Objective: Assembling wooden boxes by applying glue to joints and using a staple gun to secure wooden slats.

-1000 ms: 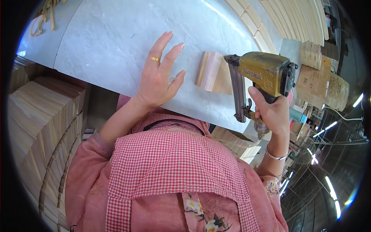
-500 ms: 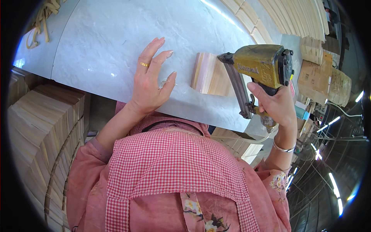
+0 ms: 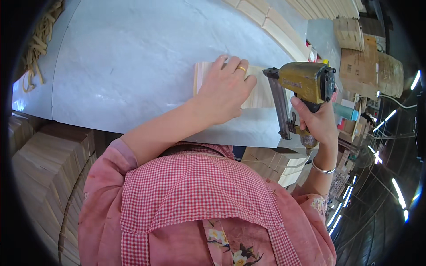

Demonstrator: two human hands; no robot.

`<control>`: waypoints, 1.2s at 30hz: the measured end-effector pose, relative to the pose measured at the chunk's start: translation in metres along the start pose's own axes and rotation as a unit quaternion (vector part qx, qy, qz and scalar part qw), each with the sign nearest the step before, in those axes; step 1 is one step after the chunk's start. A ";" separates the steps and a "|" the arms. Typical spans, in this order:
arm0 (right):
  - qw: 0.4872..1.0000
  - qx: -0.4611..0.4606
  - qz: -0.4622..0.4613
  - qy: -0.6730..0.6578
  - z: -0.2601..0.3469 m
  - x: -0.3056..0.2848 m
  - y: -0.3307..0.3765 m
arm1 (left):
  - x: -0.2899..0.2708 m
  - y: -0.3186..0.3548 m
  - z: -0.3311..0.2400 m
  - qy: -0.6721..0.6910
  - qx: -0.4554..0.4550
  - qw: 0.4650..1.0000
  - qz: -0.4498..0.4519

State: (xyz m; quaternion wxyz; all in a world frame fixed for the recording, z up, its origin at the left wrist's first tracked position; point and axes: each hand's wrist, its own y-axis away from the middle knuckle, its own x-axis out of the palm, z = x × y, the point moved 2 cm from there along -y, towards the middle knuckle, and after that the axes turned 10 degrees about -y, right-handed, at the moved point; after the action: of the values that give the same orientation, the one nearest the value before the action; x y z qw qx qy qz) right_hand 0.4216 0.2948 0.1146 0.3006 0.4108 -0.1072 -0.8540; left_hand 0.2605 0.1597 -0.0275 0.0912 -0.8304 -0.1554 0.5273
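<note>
A pale wooden board (image 3: 259, 95) with streaked grain lies on the grey marbled tabletop near its front edge. My left hand (image 3: 226, 91), with a gold ring, rests over the board, its fingers bent toward the far edge. Most of the board's middle is hidden under it. In my right hand (image 3: 317, 122) is a yellow and black air nail gun (image 3: 304, 80), my fingers wrapped round its grip. The gun's nose and long magazine stand at the board's right end; whether they touch it I cannot tell. A pale air hose (image 3: 295, 166) trails from below the gun.
Stacked wooden boards (image 3: 49, 164) stand below the table at left, and more boards (image 3: 262, 164) near its front. Thin strips of wood (image 3: 284, 35) are piled along the far right. Beige straps (image 3: 37, 48) hang at the far left. Beyond the gun are cardboard boxes (image 3: 359, 62) and a teal bottle (image 3: 346, 111).
My left hand has come right and down from above the bare tabletop onto the board. More of the board now extends left of the gun. My right hand keeps hold of the nail gun.
</note>
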 end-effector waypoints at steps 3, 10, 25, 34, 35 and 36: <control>1.000 0.014 0.005 -0.012 -0.004 0.001 -0.001 | 0.006 -0.007 -0.001 -0.004 -0.009 0.999 0.035; 1.000 0.008 0.012 -0.013 -0.005 -0.002 -0.010 | 0.007 -0.013 0.002 0.014 -0.009 0.998 0.055; 0.999 -0.013 0.029 0.014 0.009 -0.018 -0.022 | 0.003 -0.013 0.006 0.020 0.024 1.000 0.000; 0.981 -0.045 -0.186 0.015 -0.150 -0.057 0.005 | -0.020 -0.001 0.015 0.073 0.007 0.996 0.047; 0.982 -0.051 -0.182 0.007 -0.178 -0.059 0.004 | -0.029 0.001 0.022 0.166 -0.044 0.983 0.064; 0.967 -0.072 -0.224 0.097 -0.205 -0.061 0.002 | -0.037 0.005 0.029 0.256 -0.096 0.959 0.078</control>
State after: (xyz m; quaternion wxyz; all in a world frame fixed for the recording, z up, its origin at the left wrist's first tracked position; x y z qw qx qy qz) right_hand 0.6088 0.3431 0.0235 0.1398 0.4828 0.0787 -0.8609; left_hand 0.2205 0.1413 -0.0097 0.0065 -0.9520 -0.1120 0.2848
